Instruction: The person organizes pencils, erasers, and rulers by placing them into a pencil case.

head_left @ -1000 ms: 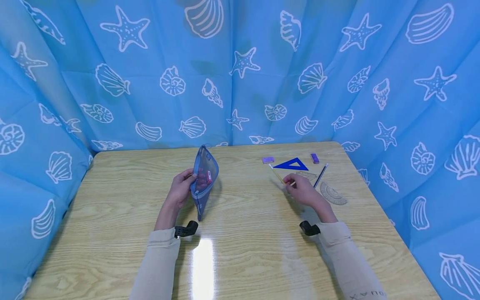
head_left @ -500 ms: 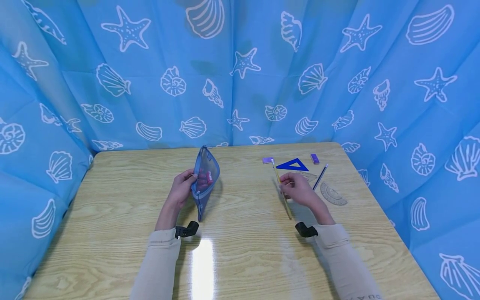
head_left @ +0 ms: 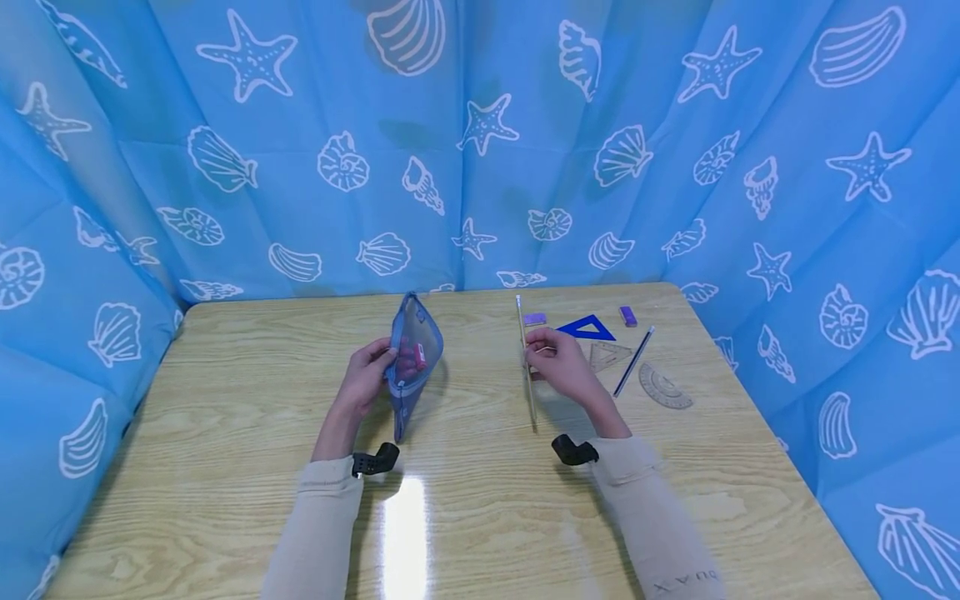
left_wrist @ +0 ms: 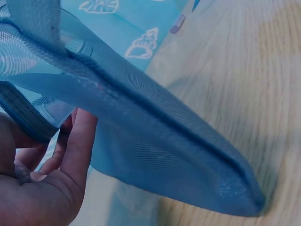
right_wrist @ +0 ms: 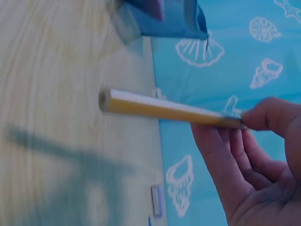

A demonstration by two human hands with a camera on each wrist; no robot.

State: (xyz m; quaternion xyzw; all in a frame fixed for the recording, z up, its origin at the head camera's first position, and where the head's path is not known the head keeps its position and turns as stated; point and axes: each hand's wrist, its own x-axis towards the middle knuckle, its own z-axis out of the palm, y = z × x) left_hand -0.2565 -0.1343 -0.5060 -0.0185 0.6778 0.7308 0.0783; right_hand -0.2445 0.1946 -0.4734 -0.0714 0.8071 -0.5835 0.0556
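**Yellow pencil pinched, open pouch at nine o'clock**

My right hand (head_left: 562,362) pinches the yellow pencil (right_wrist: 160,109) between thumb and fingertips, lifted off the table (head_left: 225,417). At 9 o'clock from it, my left hand (head_left: 365,367) grips the blue mesh pouch (head_left: 407,387) at its opening's edge, fingers curled; a red block (head_left: 420,357) shows inside. I take this as the loading step, pencil not yet in; the next move, I judge, calls for bringing it towards 9 o'clock and angling one end into the mouth. From the pencil, a near eraser (head_left: 535,319) lies around 12 to 1 o'clock; a blue set square (head_left: 573,328) and far eraser (head_left: 627,317) at 2; a clear set square (head_left: 615,353), dark pencil (head_left: 634,361) and protractor (head_left: 665,387) around 3. Upside-down letters on my right sleeve (head_left: 652,517) seem to include U, A and X; the red block's marking is too small to read
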